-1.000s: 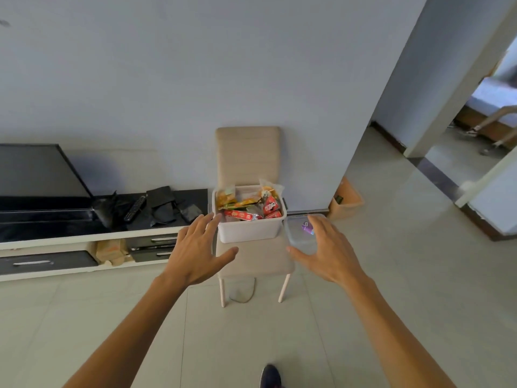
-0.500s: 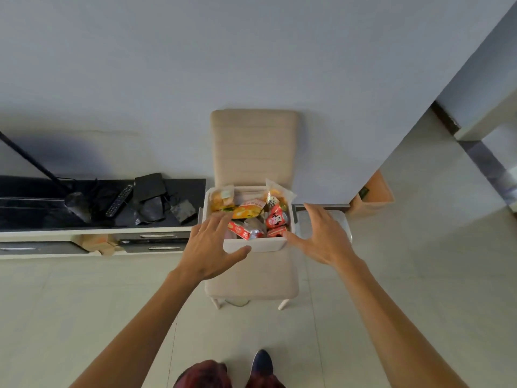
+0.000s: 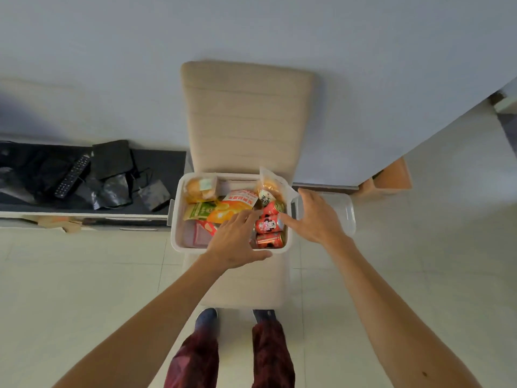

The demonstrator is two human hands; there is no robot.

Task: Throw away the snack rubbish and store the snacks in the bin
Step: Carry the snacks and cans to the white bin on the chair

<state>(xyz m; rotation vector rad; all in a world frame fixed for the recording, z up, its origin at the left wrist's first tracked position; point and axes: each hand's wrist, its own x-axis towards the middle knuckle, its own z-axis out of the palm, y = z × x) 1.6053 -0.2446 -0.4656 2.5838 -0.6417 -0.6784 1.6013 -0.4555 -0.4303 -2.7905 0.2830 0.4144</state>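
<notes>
Spillage is the main risk. The white rectangular plastic bin (image 3: 175,233) sits on the seat of the beige padded chair (image 3: 246,121), heaped with snacks. A careless push could slide it, or tip the tall clear bread packet (image 3: 268,189) at 1 o'clock over the rim.

Both hands are open and hold nothing. The left hand (image 3: 235,242) spreads over the orange snack packet (image 3: 226,212). The right hand (image 3: 316,217) reaches in at 3 o'clock beside the red drink cans (image 3: 267,224) (round, so likely to roll).

A clear plastic tub (image 3: 345,217) lies just beyond the right hand. A low black bench (image 3: 167,163) carrying a black remote control (image 3: 73,175) stands at 9 o'clock.
</notes>
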